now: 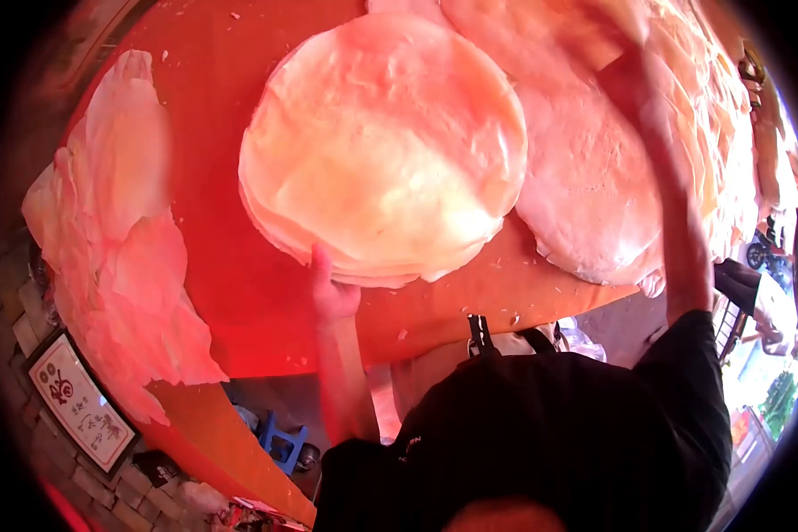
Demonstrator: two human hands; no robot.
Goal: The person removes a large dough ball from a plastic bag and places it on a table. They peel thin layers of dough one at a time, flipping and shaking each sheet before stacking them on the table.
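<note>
A stack of thin round sheets (pixel 381 146) lies on the red-orange table (pixel 213 266). At its lower left edge is my left hand (pixel 335 288), thumb up against the rim and the other fingers hidden beneath the sheets. My right arm stretches to the upper right, over more overlapping round sheets (pixel 585 168). My right hand (pixel 598 40) is smeared by motion there, and its fingers cannot be made out.
A heap of folded, irregular sheets (pixel 120 239) covers the table's left side. Small crumbs dot the tabletop. Below are a blue stool (pixel 284 443), a framed sign (pixel 80 399) and a pale bag (pixel 426 377). A person (pixel 771 319) is at the far right.
</note>
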